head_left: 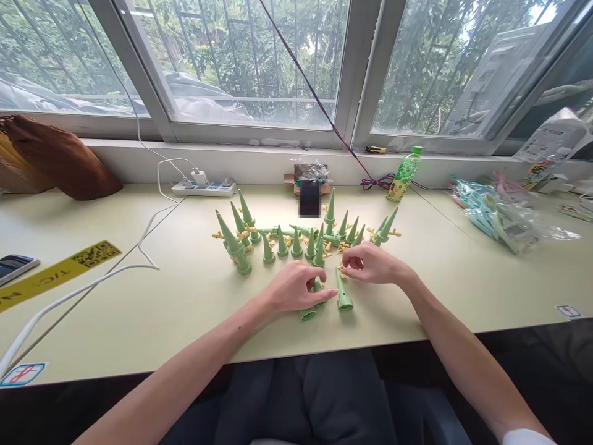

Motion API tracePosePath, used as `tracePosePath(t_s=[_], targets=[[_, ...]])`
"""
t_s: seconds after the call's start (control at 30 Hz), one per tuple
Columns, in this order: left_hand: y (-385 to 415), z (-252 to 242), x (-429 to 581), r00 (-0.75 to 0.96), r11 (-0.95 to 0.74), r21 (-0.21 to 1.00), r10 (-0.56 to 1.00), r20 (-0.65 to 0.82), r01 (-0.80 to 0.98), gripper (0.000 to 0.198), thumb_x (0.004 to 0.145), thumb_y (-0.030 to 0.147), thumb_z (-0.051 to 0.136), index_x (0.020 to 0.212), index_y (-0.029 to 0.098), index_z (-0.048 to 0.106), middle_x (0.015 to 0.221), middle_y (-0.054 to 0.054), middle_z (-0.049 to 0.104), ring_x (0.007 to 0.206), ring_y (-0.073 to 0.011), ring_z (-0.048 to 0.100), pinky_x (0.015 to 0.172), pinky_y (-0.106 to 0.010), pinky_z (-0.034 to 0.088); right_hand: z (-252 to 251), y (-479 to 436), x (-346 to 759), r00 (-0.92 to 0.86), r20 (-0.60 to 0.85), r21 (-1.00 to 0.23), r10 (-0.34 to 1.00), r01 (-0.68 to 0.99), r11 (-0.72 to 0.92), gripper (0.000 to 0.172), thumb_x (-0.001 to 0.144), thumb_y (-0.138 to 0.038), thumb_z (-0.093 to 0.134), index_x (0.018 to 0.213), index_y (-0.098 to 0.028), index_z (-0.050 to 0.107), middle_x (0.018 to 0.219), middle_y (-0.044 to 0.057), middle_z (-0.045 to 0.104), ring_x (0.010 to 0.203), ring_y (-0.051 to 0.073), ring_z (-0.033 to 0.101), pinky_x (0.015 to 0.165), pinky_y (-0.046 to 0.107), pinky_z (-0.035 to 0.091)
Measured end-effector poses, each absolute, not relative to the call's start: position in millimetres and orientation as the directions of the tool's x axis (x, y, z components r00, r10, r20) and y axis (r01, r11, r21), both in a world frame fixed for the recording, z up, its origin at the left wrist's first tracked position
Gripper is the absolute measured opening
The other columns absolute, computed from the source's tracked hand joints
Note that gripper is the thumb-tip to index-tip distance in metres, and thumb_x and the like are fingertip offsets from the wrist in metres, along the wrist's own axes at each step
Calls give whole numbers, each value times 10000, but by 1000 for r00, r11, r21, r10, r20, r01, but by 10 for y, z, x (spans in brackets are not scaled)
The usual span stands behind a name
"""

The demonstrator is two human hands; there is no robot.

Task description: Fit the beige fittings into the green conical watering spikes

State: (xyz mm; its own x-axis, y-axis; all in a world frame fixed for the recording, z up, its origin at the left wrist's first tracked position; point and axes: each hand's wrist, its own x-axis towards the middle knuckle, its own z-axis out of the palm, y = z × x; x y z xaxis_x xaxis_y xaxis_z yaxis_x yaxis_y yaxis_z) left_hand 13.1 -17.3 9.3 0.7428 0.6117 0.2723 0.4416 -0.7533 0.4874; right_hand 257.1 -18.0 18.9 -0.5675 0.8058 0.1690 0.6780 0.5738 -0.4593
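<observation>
Several green cone-shaped spikes (296, 242) stand and lie in a row across the middle of the pale table (152, 309), with small yellow fittings (345, 246) scattered among them. My left hand (294, 288) is curled around one green spike (309, 309) lying on the table. A second green spike (343, 293) lies just right of it. My right hand (375, 263) hovers over that spike's tip, its fingers pinched on a small yellow fitting.
A white power strip (204, 187) and cables (143, 238) run along the left. A green bottle (403, 174), a phone on a stand (309, 198), a bag of plastic clips (500, 216), a brown bag (60, 157) and a yellow tape strip (55, 275) sit around the table.
</observation>
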Motion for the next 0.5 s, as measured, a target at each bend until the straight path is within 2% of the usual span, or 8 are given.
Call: tracePosePath(t_s=[0.17,0.5], targets=[[-164,77,134,731,-734,517,627,268,440,308,829,472,631,759,178,695,514,27,558,465,-92,475,503,-220,342,208,-200,2544,-587,94,-447,804,697,561,131,789,-217,609,676,-186,550,548,-55,489,489,88,401,505,231,298],[-166,82,138,711,-700,542,660,242,466,288,790,464,665,717,185,672,514,38,574,470,-93,494,534,-229,372,164,-204,2512,-576,103,-431,811,709,558,142,792,-179,559,659,-188,510,541,-53,465,496,93,377,503,243,284]])
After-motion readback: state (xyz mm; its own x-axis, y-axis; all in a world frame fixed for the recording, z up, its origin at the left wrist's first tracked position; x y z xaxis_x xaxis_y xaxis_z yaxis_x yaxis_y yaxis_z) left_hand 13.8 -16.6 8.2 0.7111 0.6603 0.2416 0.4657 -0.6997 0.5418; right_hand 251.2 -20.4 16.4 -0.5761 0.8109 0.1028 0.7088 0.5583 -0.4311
